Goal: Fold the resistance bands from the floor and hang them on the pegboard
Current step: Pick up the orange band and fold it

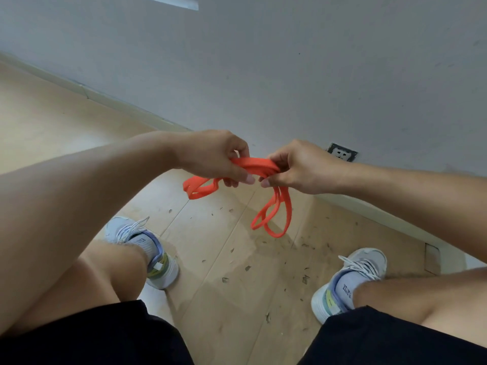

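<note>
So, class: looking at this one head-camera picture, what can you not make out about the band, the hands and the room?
- Orange band: how many folds, hidden inside the grip of the left hand and right hand.
- Pegboard: not in view.
- Sock lettering: too small to read.
- Wall fixture: cut off by the top edge.
- Other bands: none in view.

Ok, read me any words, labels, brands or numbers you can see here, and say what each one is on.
Left sock: dark lettering down the ankle, too blurred to read.
Right sock: the same kind of dark lettering, too blurred to read.
Orange resistance band, held in both hands: no print visible.
Wall socket: no readable marking.
</note>
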The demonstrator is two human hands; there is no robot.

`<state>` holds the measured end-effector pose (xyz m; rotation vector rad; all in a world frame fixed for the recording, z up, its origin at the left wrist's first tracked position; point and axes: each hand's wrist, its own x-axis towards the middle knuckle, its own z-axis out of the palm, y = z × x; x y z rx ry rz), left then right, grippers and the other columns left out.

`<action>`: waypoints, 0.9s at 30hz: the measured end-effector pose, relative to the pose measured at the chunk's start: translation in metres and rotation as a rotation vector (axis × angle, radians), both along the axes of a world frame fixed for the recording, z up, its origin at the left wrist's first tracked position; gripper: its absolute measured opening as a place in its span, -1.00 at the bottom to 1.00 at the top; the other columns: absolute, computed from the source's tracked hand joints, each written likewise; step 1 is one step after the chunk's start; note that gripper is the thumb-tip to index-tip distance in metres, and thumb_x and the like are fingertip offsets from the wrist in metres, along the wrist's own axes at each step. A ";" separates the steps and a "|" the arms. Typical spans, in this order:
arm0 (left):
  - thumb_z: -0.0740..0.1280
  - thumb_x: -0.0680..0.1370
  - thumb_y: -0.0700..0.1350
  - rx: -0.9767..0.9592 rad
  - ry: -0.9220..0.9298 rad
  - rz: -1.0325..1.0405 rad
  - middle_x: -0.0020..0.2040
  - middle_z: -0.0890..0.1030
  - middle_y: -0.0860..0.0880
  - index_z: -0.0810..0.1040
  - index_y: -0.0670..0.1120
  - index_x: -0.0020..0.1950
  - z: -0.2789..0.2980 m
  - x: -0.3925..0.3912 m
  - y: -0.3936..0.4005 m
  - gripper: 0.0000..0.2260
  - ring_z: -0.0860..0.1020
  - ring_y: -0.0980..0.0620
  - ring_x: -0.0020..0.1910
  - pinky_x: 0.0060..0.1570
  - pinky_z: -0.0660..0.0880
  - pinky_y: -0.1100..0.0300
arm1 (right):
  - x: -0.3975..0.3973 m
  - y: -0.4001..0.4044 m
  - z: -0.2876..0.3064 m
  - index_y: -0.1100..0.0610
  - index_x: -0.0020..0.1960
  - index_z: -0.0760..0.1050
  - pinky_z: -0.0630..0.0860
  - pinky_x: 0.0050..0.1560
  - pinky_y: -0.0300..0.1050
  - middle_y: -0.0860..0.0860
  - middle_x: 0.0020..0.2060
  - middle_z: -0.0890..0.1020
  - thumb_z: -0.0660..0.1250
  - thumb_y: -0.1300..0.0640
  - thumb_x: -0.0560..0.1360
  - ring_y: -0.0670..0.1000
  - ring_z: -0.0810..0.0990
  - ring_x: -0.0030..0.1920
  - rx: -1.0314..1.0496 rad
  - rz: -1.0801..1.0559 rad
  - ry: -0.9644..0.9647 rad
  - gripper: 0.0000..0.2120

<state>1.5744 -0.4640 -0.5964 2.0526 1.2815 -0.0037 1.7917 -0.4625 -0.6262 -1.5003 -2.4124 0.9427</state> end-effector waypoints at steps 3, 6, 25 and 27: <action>0.56 0.45 0.04 0.099 0.029 -0.009 -0.28 0.71 0.07 0.62 -0.03 -0.04 -0.008 0.008 0.000 -0.78 0.65 0.26 -0.36 -0.31 0.48 0.41 | -0.008 -0.006 0.004 0.08 -0.06 0.68 0.61 -0.13 0.00 0.02 -0.26 0.72 0.56 0.02 0.48 0.03 0.70 -0.24 0.050 0.057 -0.033 -0.85; 0.50 0.53 -0.05 0.118 -0.032 0.028 -0.25 0.73 0.05 0.67 -0.08 -0.05 -0.005 0.011 0.002 -0.88 0.70 0.20 -0.30 -0.23 0.59 0.34 | -0.010 -0.006 0.005 0.01 -0.02 0.66 0.64 -0.14 -0.19 -0.04 -0.21 0.74 0.58 0.03 0.46 -0.09 0.72 -0.22 0.035 0.022 0.012 -0.84; 0.46 0.55 -0.19 -0.173 -0.107 0.069 -0.10 0.77 -0.05 0.68 -0.16 0.02 0.006 -0.003 -0.003 -0.92 0.74 -0.02 -0.04 0.23 0.58 0.02 | -0.006 -0.002 0.001 0.04 -0.06 0.60 0.60 0.15 0.17 0.06 -0.09 0.73 0.61 -0.03 0.40 0.13 0.70 0.02 0.045 0.001 0.033 -0.75; 0.42 0.58 -0.22 -0.226 -0.207 0.106 -0.05 0.76 -0.11 0.66 -0.21 0.05 0.005 -0.002 -0.003 -0.91 0.74 -0.06 0.00 0.20 0.61 0.03 | -0.005 -0.002 -0.001 0.06 -0.03 0.59 0.62 0.15 0.19 0.06 -0.07 0.74 0.65 -0.02 0.35 0.12 0.72 0.02 0.008 -0.008 0.075 -0.67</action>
